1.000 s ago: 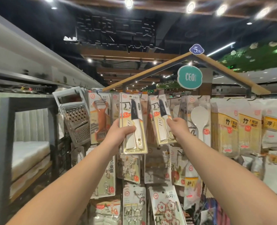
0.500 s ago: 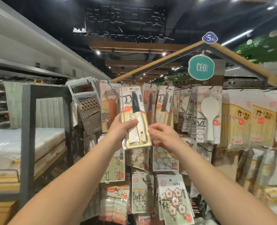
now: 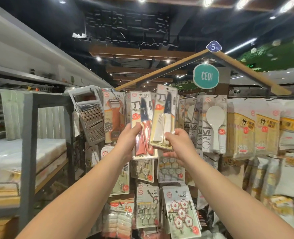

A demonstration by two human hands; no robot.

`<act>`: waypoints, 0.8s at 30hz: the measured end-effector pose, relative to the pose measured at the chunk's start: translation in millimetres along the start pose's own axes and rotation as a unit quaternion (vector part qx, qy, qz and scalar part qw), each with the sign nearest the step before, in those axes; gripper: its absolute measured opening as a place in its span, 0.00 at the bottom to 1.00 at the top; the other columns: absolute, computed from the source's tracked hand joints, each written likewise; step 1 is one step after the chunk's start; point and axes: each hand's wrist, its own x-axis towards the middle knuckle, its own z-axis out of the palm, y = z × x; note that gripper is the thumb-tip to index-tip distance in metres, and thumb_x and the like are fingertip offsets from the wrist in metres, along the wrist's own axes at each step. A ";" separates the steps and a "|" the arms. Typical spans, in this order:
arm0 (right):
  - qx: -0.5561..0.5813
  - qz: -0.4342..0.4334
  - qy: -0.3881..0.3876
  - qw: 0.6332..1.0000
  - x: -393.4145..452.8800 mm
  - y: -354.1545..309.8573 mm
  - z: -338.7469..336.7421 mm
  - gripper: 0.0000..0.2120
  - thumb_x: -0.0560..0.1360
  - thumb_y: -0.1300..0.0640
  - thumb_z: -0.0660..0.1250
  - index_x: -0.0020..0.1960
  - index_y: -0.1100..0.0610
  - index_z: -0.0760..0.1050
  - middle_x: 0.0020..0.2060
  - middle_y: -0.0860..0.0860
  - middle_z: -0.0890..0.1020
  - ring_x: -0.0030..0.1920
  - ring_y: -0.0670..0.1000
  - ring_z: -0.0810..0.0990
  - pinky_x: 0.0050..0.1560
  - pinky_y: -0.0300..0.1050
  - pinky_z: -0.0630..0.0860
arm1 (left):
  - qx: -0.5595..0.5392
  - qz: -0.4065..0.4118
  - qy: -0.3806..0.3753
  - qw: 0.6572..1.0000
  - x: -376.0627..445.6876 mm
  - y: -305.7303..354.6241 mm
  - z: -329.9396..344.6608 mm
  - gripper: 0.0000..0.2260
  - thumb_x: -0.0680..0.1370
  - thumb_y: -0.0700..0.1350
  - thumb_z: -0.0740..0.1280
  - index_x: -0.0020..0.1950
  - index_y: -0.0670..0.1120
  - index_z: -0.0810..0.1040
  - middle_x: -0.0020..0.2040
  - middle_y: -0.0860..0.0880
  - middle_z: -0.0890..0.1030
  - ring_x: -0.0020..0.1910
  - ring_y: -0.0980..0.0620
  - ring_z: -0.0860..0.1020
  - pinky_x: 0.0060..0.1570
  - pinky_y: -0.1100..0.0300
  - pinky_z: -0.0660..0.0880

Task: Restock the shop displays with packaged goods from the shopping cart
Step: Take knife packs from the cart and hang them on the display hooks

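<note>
In front of the hanging display rack, both hands are raised, each holding a carded knife pack. The left hand grips the lower part of a red-handled knife pack, its fingers curled round the left edge and the thumb lying across the front; this pack hangs in line with the other goods on the rack. The right hand pinches the bottom of a white-handled knife pack, thumb on the front and fingers behind, holding it tilted slightly right, with its top edge above the neighbouring packs. The two packs overlap a little, the white one lying in front of the red one's right edge. To the left hang an orange peeler pack and a metal box grater. To the right hang white rice paddle packs and yellow-labelled bagged goods. Below the hands hang sticky hook packs. A teal round sign hangs from the rack's wooden roof frame. At far left stands a grey shelf frame.
</note>
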 end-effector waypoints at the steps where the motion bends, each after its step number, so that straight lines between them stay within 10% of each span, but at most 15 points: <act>1: 0.006 0.003 0.014 1.000 2.3 3.1 -4.6 0.08 0.78 0.58 0.64 0.56 0.58 0.71 0.54 0.59 0.78 0.50 0.60 0.82 0.33 0.45 0.81 | 0.020 0.007 0.009 1.000 0.3 -0.4 0.2 0.11 0.80 0.50 0.64 0.60 0.50 0.77 0.55 0.45 0.84 0.53 0.43 0.82 0.61 0.38 0.75; 24: -0.108 -0.003 0.143 0.984 64.8 10.4 -51.0 0.20 0.80 0.55 0.61 0.71 0.55 0.67 0.61 0.53 0.78 0.37 0.53 0.83 0.34 0.46 0.81 | 0.080 0.050 0.005 0.996 11.3 16.4 1.5 0.03 0.81 0.43 0.65 0.54 0.48 0.77 0.50 0.46 0.84 0.47 0.47 0.83 0.57 0.46 0.78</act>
